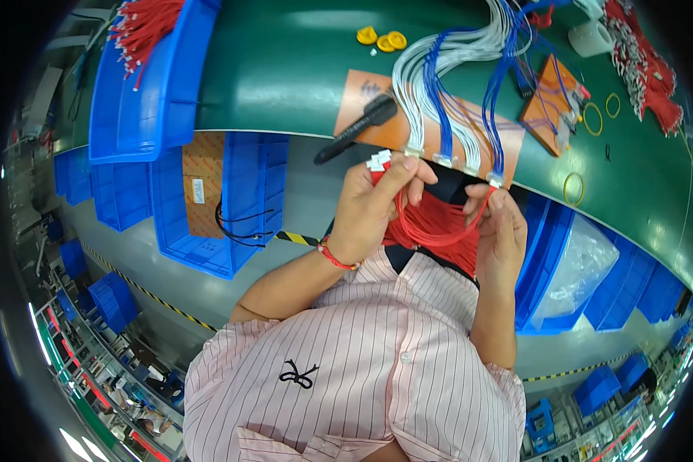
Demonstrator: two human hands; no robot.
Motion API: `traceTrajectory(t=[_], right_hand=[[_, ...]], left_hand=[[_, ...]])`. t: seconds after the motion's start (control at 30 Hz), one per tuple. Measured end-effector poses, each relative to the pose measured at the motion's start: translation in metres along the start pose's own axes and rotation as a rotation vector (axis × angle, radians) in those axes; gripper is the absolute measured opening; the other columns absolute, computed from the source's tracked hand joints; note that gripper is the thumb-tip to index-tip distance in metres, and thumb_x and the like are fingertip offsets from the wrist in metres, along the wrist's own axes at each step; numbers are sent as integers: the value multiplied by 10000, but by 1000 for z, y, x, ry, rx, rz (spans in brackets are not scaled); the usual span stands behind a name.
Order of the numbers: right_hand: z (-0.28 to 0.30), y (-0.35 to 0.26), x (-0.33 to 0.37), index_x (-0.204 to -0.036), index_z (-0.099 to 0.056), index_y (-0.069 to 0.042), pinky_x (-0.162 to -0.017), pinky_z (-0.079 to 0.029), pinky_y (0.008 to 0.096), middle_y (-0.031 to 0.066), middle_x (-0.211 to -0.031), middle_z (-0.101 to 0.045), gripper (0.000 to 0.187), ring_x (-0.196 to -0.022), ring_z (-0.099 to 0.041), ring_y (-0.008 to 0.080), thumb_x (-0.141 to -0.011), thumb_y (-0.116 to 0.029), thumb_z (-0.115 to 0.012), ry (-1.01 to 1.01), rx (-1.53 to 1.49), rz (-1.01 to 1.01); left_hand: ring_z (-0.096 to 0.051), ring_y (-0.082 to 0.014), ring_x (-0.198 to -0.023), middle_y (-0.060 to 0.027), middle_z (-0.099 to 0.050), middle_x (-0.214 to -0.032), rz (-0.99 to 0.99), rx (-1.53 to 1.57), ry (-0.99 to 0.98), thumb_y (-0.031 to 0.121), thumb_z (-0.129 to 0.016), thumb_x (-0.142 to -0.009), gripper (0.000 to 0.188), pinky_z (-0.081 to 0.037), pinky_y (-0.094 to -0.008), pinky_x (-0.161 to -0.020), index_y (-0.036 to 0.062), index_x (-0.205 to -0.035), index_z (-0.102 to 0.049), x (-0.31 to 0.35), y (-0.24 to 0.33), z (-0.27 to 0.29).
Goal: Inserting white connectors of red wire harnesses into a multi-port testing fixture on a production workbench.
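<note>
My left hand [368, 206] is closed round a few red wires, with their white connectors [379, 160] sticking out above the fingers. The thumb and forefinger are close to a clear connector at the front edge of an orange board [354, 104]. A loop of red wire [441, 240] hangs between both hands. My right hand [502, 231] pinches a red wire just below a clear connector [495, 181] at the end of blue wires [497, 108]. White wires [408, 85] run to other connectors along that board edge. More red wires [448, 219] lie in my lap.
A black pen-like tool [358, 127] overhangs the green table [277, 73]. Blue bins [135, 115] stand at left, one with red wires. Further right are a second orange board [545, 108], a white tape roll [589, 38], yellow rings [574, 189] and a red wire bundle [651, 69].
</note>
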State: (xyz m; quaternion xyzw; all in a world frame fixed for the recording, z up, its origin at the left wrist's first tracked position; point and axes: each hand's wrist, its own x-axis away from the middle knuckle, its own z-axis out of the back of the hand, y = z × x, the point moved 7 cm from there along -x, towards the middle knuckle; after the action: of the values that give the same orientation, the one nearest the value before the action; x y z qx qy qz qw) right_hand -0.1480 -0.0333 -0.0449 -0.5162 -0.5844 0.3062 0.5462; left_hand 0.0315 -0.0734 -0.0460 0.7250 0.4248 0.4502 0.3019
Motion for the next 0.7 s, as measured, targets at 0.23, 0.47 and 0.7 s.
traceTrajectory(t=[0.23,0.47,0.7], right_hand=[[-1,1,0,-1031,-658,50,-660,-417,244,75,-831,-632,379,-717,-531,104,-1017,-280,-473,-3,-25,15],[4,-1,10,-1034,-646,66,-688,-436,268,87,-836,-630,421,-773,-570,134,-1019,-303,-444,-22,-11,36],[-7,-6,1,-1023,-651,81,-781,-437,284,80,-833,-621,423,-803,-563,146,-1028,-274,-421,11,-68,49]], left_hand=[[-417,-40,-554,-10,-548,-668,8,122,-10,262,-560,-965,325,-272,-197,-492,-32,-889,-676,-3,-2,-1],[-297,0,-452,-8,-579,-721,144,45,-138,281,-503,-1007,363,-222,-198,-422,-37,-1001,-678,0,10,1],[-296,3,-450,-3,-575,-732,141,104,-149,311,-451,-1033,408,-210,-194,-415,-32,-1027,-672,0,4,-1]])
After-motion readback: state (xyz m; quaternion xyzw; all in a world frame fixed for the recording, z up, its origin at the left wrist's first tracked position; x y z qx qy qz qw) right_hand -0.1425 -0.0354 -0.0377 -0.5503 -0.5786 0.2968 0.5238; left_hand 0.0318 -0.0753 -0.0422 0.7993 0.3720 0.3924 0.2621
